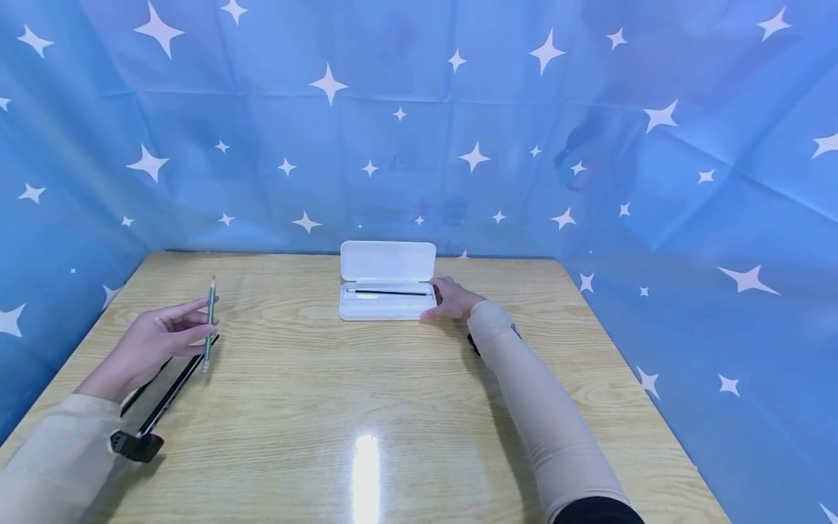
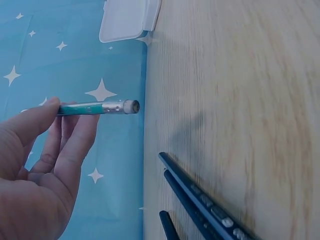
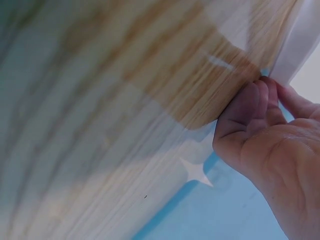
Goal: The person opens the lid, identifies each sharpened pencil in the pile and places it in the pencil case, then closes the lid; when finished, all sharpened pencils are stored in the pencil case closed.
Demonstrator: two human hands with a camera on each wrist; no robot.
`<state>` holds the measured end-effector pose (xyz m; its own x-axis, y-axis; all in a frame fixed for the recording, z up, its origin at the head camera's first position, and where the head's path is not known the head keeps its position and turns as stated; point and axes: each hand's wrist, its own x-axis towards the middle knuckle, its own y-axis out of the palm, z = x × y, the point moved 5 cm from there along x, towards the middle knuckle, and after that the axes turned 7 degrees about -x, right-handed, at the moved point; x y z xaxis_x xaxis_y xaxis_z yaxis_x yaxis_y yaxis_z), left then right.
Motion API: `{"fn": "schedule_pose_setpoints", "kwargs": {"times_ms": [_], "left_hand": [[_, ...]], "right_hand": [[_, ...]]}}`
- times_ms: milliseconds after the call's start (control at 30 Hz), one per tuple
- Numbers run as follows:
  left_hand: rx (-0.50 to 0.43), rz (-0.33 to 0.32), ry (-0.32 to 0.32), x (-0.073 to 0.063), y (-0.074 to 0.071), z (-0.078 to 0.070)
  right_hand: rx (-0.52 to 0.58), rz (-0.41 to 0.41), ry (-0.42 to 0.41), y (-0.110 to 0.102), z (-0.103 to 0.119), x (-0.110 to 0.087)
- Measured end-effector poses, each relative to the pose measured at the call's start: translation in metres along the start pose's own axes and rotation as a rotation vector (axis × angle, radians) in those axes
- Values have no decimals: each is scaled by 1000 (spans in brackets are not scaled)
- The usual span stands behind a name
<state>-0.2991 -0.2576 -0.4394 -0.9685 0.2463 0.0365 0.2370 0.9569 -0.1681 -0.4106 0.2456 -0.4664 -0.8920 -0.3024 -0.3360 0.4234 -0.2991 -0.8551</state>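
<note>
My left hand (image 1: pixel 153 342) pinches a green pencil (image 1: pixel 210 320) between thumb and fingertips, above the left part of the table. The pencil stands nearly upright in the head view, and its eraser end (image 2: pixel 131 106) points toward the table in the left wrist view. Black pencils (image 1: pixel 172 397) lie on the wood below this hand. At the back middle, a white pencil case (image 1: pixel 386 313) lies with its lid (image 1: pixel 388 260) raised and a dark pencil (image 1: pixel 388 292) inside. My right hand (image 1: pixel 452 299) grips the case's right end, thumb at the front corner and fingers curled behind.
The wooden table (image 1: pixel 314 407) reaches back to a blue curtain (image 1: pixel 406 182) with white stars, which also hangs along both sides. A bright light reflection shows on the wood near the front.
</note>
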Motion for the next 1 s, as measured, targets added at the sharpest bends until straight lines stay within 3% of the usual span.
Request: {"fn": "schedule_pose_setpoints", "kwargs": {"times_ms": [267,600,1000], "left_hand": [[19,8,7,15,10,-7],[-113,15,25,29,16,-13],[-106,20,8,45,29,-17]], "right_hand": [[3,5,4,0,-3,-2],[2,-5,-14,2,2,-1],[21,-6,-7,0,2,-1]]}}
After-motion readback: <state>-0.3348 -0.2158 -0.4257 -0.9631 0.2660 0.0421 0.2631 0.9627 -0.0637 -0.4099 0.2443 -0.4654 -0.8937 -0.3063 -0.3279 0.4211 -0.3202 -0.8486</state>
